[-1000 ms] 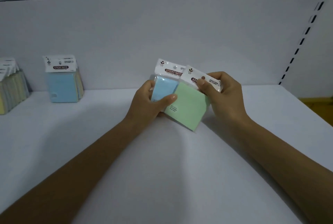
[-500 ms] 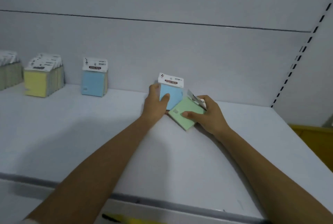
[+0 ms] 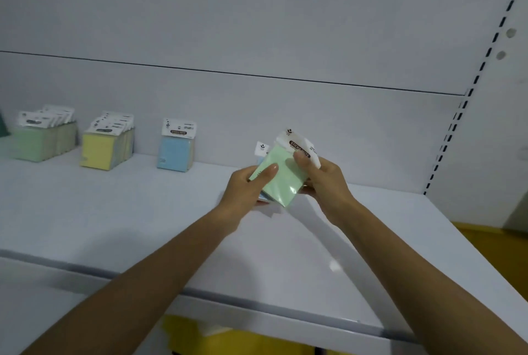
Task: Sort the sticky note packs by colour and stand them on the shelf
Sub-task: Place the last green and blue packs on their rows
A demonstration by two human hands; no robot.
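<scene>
Here, a glossy wrapped green pack (image 3: 281, 174), a flat square with a white header card, is tilting above the white shelf (image 3: 143, 211), covering a blue pack (image 3: 261, 151) behind it. Left hand (image 3: 245, 186) is pressing its thumb on the green face, fingers curling underneath; right hand (image 3: 323, 177) is pinching the header. Standing along the back wall, well apart: 1 blue pack row (image 3: 175, 151), 1 yellow row (image 3: 105, 149), 1 green row (image 3: 43, 140).
</scene>
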